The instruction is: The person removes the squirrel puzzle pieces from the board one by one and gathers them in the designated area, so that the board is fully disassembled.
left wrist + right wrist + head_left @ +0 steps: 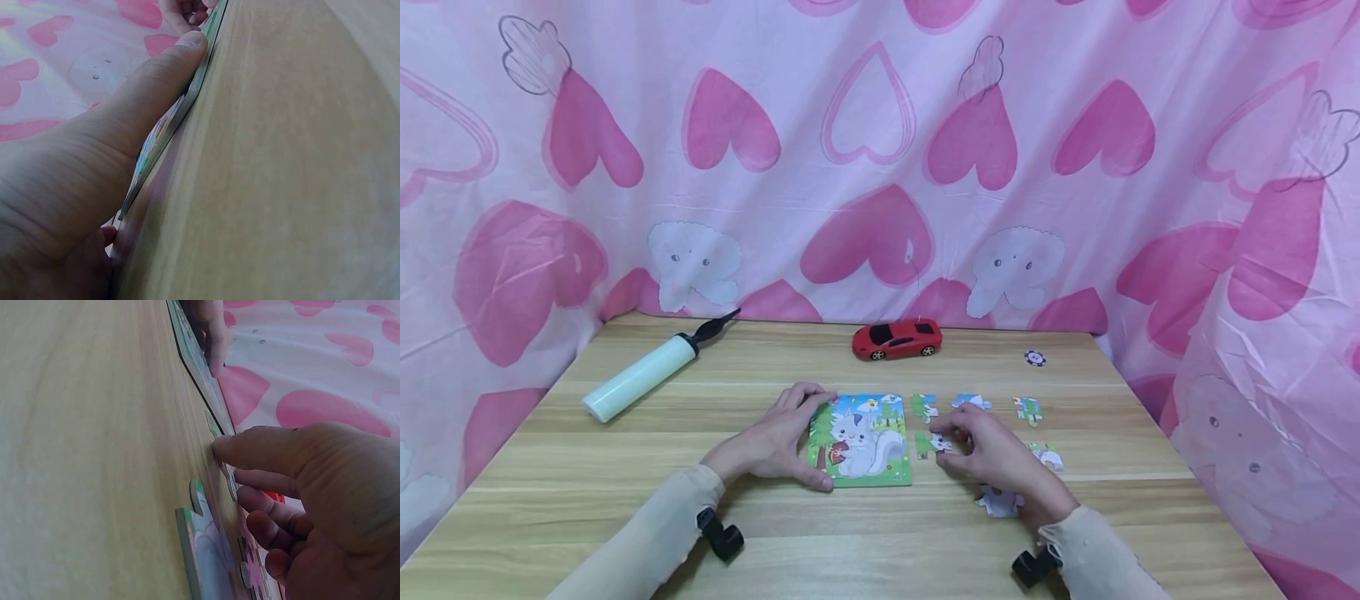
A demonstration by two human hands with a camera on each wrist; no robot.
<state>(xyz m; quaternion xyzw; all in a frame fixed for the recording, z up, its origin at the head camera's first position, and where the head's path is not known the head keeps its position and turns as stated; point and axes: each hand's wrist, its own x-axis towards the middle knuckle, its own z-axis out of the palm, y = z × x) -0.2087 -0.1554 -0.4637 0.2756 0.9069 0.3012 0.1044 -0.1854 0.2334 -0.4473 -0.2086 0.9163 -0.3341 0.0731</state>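
Observation:
A square jigsaw board (868, 442) with a white squirrel picture lies on the table. My left hand (782, 437) holds it at the left side, thumb at the near edge and fingers toward the far corner. In the left wrist view the thumb (165, 69) lies along the board's edge. Just right of the board, my right hand (988, 446) pinches a puzzle piece (927, 445) with green and white printing, at table level. Around that hand lie loose puzzle pieces: one green and white (924, 406), one bluish (972, 401), and a pale one (1000, 502) partly under the wrist.
More pieces lie to the right, one green (1028, 408) and one white (1047, 456). A red toy car (897, 340) stands at the back, with a round poker chip (1035, 357) to its right. A pale hand pump (643, 377) lies back left. Pink heart-patterned cloth (868, 100) hangs behind the table.

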